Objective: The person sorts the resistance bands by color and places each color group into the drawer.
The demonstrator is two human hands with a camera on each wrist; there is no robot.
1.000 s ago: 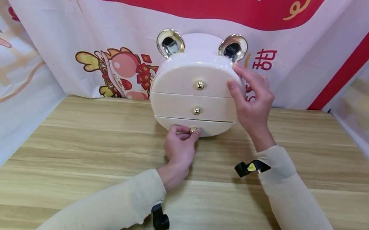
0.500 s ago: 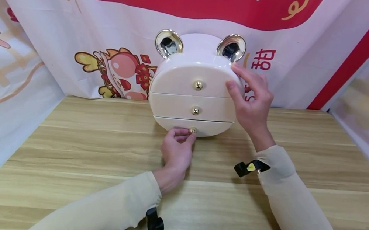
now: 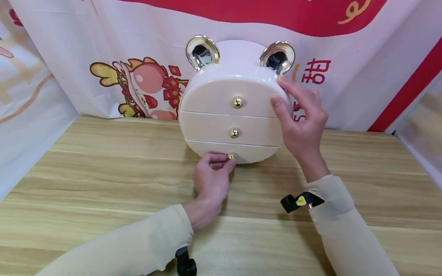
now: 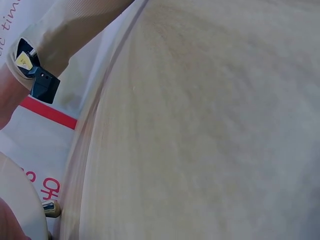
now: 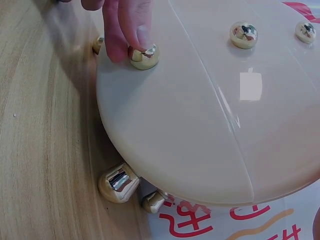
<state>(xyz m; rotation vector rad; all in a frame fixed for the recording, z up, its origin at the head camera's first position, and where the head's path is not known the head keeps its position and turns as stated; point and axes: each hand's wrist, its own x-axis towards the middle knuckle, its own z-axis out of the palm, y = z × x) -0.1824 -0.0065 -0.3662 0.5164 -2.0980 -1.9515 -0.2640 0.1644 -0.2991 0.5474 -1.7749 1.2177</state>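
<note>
A glossy cream drawer box (image 3: 208, 99), rounded with two gold-rimmed ears (image 3: 203, 52), stands at the back of the table. Its front has three drawers, each with a gold knob. My left hand (image 3: 211, 181) pinches the knob (image 5: 144, 60) of the bottom drawer (image 3: 257, 154) between thumb and fingers. At the upper right edge of the box, my right hand (image 3: 305, 126) holds on, thumb on the front and a finger on the rim below the ear. All three drawer fronts look flush. The left wrist view shows mostly tabletop, with only a sliver of the box.
The wood-grain table (image 3: 129, 182) reaches up to a printed white and red cloth (image 3: 135, 27) behind the box. Cloth also hangs at both sides. Short gold feet (image 5: 119, 184) lift the box off the table.
My left hand has shifted slightly left and toward me, still on the knob. The thin dark gap above the bottom drawer has narrowed in the last half second. My right hand stays put.
</note>
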